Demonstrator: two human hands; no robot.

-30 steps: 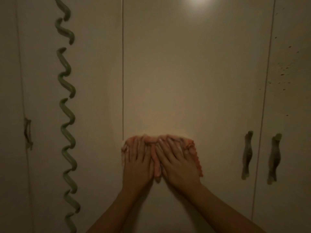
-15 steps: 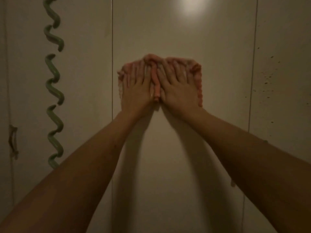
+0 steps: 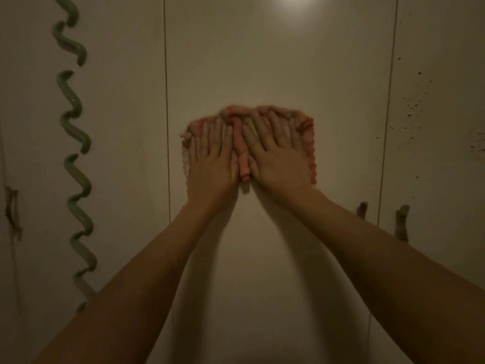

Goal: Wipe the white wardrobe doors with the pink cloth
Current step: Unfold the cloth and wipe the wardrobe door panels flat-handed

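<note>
The pink cloth [image 3: 310, 145] is spread flat on the middle white wardrobe door [image 3: 275, 61], a little above its mid-height. Both hands lie on it side by side, fingers pointing up. My left hand [image 3: 212, 158] covers the cloth's left half and my right hand [image 3: 278, 156] its right half, each pressing it against the panel. A ridge of cloth is bunched up between the two hands. The cloth's right fringe and top edge show around the fingers.
A green wavy decoration [image 3: 76, 158] runs down the left door. Two dark handles [image 3: 362, 210] [image 3: 401, 222] flank the seam at the right, partly behind my right forearm. The right door [image 3: 433, 179] has dark specks [image 3: 414, 103]. Another handle [image 3: 11, 211] is at far left.
Both hands pushed the cloth up the middle door from its lower part, then came slightly back down. My arms are now stretched out. The right handles are back in view.
</note>
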